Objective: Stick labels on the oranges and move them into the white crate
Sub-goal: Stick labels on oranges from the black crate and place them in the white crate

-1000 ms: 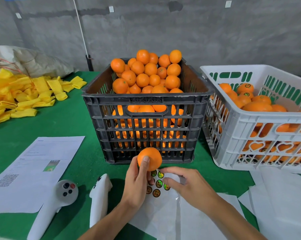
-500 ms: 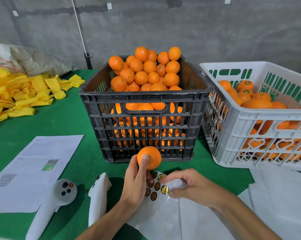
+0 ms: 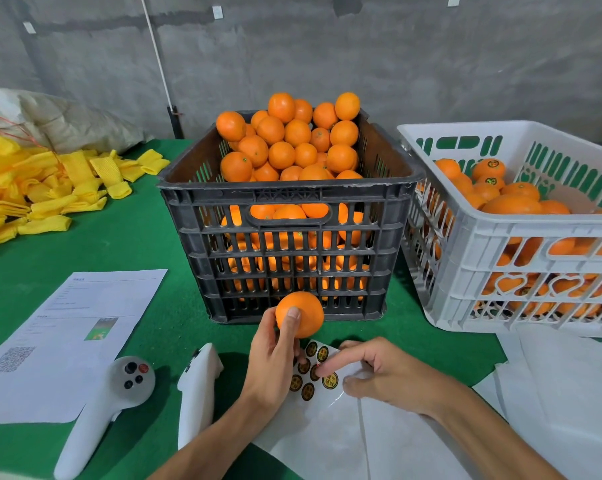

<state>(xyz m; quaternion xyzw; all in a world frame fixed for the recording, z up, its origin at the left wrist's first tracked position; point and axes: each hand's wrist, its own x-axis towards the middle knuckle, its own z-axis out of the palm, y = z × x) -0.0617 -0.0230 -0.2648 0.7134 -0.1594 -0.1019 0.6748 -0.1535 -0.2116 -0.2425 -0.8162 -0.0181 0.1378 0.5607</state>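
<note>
My left hand (image 3: 270,358) grips one orange (image 3: 304,311) just above the table, in front of the black crate (image 3: 195,202), which is heaped with unlabelled oranges (image 3: 282,143). Below the orange lies a label sheet (image 3: 327,431) with several round dark-and-gold labels (image 3: 308,391). My right hand (image 3: 382,374) rests on that sheet. Its index finger stretches out over the labels and, with the thumb, pinches one label (image 3: 330,380) at the sheet's edge. The white crate (image 3: 466,237) at the right holds labelled oranges (image 3: 490,166).
Two white handheld controllers (image 3: 98,414) (image 3: 197,386) lie on the green table at my left forearm. A printed paper (image 3: 74,327) is at the left, and a pile of yellow foam nets (image 3: 40,188) is at the far left. White sheets (image 3: 562,393) lie under the white crate.
My right hand's index finger has stretched out across the labels, and the pinched label has shifted slightly on the sheet. The left hand keeps the orange in the same place.
</note>
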